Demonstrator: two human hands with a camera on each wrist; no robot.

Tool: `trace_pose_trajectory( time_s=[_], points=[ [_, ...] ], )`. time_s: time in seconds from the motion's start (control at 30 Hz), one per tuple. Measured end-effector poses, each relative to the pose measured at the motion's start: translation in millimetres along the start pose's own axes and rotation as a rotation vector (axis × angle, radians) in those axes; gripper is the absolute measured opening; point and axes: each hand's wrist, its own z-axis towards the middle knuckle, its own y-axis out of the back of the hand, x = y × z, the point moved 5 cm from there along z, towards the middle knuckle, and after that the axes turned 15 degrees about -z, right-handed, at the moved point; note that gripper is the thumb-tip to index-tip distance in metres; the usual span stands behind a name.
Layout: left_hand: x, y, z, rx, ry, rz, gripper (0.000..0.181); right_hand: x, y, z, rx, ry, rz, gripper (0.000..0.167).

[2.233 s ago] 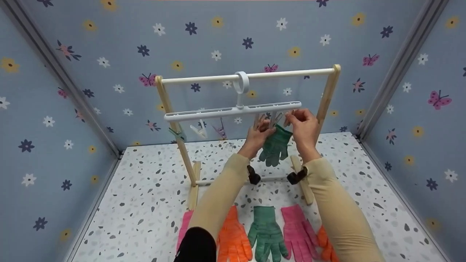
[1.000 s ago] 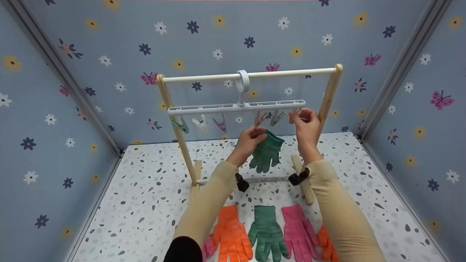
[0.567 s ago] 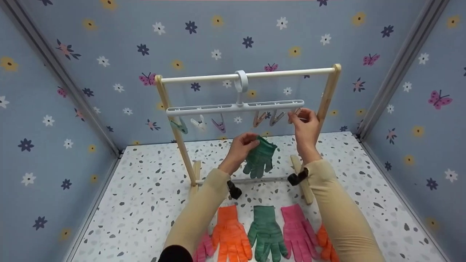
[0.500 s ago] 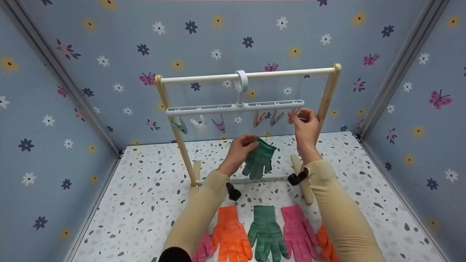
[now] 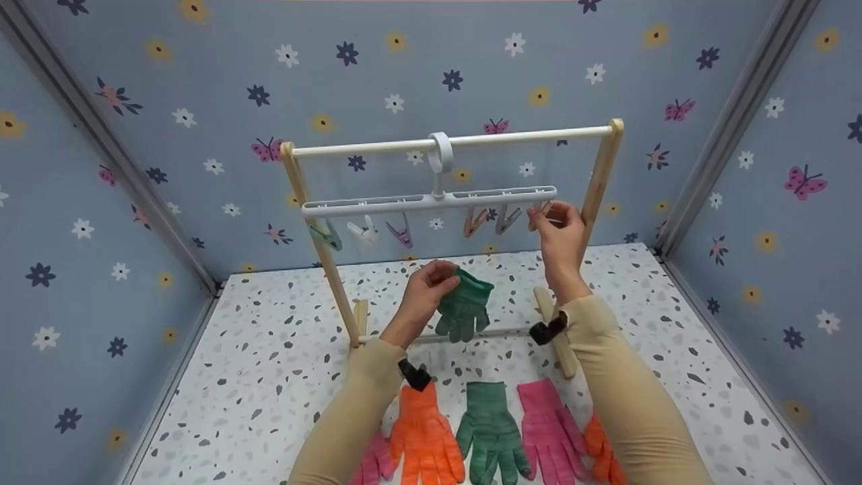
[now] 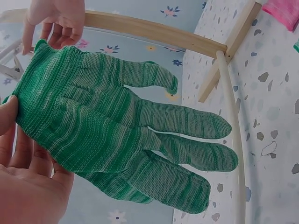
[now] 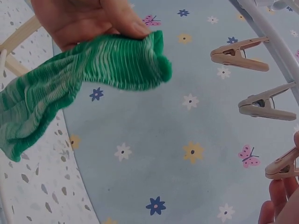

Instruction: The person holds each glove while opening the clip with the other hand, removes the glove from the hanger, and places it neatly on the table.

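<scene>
My left hand pinches the cuff of a green striped knit glove, which hangs fingers-down below the hanger. In the left wrist view the glove fills the middle, thumb on its cuff edge. My right hand is up at the right end of a white clip hanger, gripping the last peach clothespin. A grey clothespin and another peach clothespin hang beside it with nothing in them. The glove is apart from all the clothespins.
The hanger hangs from a wooden rack. Green, white and purple clothespins hang on its left half. On the speckled table lie an orange glove, a green glove, a pink glove and others partly hidden by the arms.
My left hand has carried the green glove down and to the left, away from the clothespins. The right hand has stayed at the hanger's right end, and the hanger has tilted slightly.
</scene>
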Motion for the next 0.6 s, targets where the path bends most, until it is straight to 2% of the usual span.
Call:
trace_pose_trajectory(
  time_s=[0.07, 0.27, 0.4, 0.6],
  points=[
    [-10.0, -1.9, -9.7, 0.008, -0.020, 0.015, 0.022, 0.1, 0.5, 0.3, 0.002, 0.001, 0.006, 0.038],
    [-15.8, 8.6, -31.0, 0.009, -0.103, 0.032, 0.026, 0.5, 1.3, 0.6, 0.002, 0.005, 0.001, 0.040],
    [-18.0, 19.2, -45.6, -0.012, -0.123, 0.034, 0.026, -0.7, 0.6, 0.7, 0.004, -0.005, 0.000, 0.040],
    [-18.9, 39.2, -67.9, -0.081, -0.131, 0.054, 0.024, -0.6, 0.3, 0.0, 0.010, 0.002, 0.017, 0.038]
  ],
)
